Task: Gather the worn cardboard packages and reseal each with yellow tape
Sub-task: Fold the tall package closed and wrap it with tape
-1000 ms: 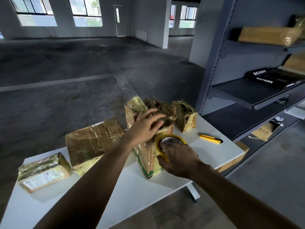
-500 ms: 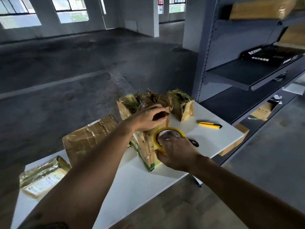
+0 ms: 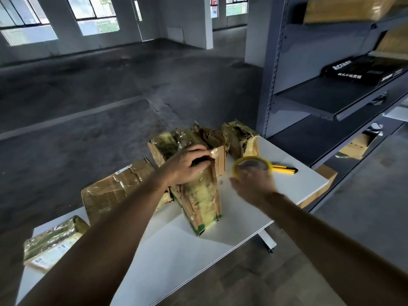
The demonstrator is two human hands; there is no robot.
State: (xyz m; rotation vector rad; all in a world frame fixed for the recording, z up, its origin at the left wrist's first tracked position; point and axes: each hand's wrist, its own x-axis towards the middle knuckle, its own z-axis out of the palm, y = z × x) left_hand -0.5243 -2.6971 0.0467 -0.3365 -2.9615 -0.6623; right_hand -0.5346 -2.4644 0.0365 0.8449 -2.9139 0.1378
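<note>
While upright, package (image 3: 202, 202) under fingers (image 3: 198, 151) (left)

The white bench (image 3: 198, 266) carries several worn, tape-wrapped cardboard packages (image 3: 114, 191), one upright package (image 3: 201, 204) among them, and a yellow utility knife (image 3: 284, 170) towards its right edge.

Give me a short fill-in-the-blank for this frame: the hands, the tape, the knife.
1. The tape roll in the right hand is ____.
2. The left hand grips the ____ of the upright package.
3. The utility knife lies on the table, to the ____ of the tape roll.
Missing: yellow; top; right.
</note>
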